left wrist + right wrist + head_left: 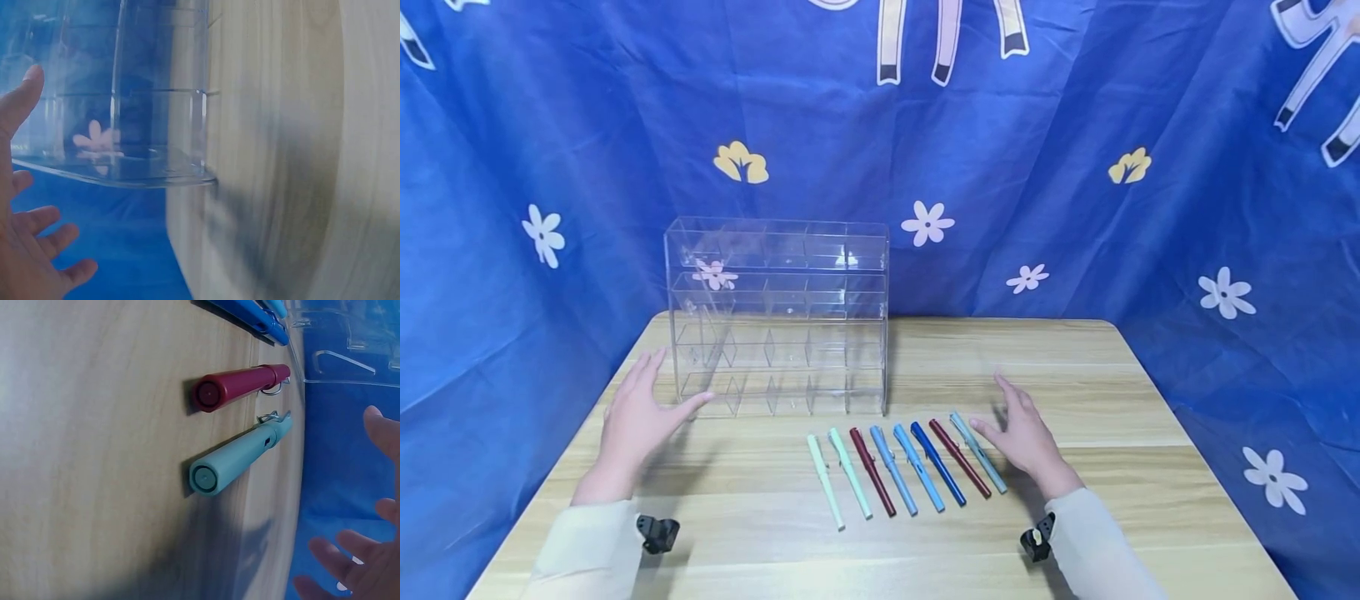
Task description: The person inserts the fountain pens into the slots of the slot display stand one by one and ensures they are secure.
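Observation:
My left hand (638, 410), fingers spread, hovers beside the left end of a clear acrylic rack (778, 321) divided into small compartments. In the left wrist view the rack's side (144, 137) stands near that hand's thumb and fingers. My right hand (1024, 432) is held with fingers apart, holding nothing, close by the grey-green pen (979, 454) at the right end of a row. Next to that pen lies a dark red pen (240, 386), then a dark blue one (938, 463). Several more pens continue leftward, light blue, red and mint green (850, 473).
The pens lie on a wood-grain table (760, 550) in front of the rack. Behind and at both sides hangs a blue curtain (820, 142) with flowers and animal legs printed on it. Black wrist cameras (657, 534) sit by both pale sleeves (1093, 542).

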The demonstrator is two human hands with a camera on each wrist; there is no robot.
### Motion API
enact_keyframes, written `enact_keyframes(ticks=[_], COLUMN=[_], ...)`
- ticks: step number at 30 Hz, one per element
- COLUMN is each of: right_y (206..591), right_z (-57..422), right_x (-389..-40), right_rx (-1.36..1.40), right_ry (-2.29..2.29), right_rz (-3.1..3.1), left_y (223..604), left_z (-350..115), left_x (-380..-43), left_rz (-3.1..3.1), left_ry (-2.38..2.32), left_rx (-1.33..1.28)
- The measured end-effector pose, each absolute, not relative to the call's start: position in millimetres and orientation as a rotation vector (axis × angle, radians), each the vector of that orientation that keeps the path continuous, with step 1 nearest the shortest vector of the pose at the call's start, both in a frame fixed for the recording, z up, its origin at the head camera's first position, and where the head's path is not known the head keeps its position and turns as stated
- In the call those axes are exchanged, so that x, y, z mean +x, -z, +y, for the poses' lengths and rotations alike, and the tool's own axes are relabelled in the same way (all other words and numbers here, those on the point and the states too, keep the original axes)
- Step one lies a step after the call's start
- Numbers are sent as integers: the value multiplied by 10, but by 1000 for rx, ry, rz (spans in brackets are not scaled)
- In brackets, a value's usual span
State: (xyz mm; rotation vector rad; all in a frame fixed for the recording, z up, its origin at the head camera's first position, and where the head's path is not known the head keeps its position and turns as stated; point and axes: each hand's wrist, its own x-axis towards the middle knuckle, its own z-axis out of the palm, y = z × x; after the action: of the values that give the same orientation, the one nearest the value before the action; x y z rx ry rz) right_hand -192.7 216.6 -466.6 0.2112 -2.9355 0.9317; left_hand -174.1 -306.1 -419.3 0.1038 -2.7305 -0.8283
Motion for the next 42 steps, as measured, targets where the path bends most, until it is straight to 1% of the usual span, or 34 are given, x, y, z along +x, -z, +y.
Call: enact_keyframes(ticks=[15, 25, 37, 42], right_y=[4831, 4901, 4932, 4921], right_z=[2234, 2250, 2185, 2147], right_x=[-2003, -2038, -2053, -2070], right_rx=[199, 145, 245, 208], right_ry=[-1191, -1376, -1566, -1667], right_rz=[-2932, -2956, -2947, -2973], left_y=[4343, 4416, 4457, 4483], left_z=[-3138, -3171, -3194, -3191], left_x=[-1857, -1977, -1990, -2000], left_rz=[-2615, -2526, -2318, -2307], left_ry=[1266, 1329, 1506, 1491], left_rx=[265, 342, 324, 322])
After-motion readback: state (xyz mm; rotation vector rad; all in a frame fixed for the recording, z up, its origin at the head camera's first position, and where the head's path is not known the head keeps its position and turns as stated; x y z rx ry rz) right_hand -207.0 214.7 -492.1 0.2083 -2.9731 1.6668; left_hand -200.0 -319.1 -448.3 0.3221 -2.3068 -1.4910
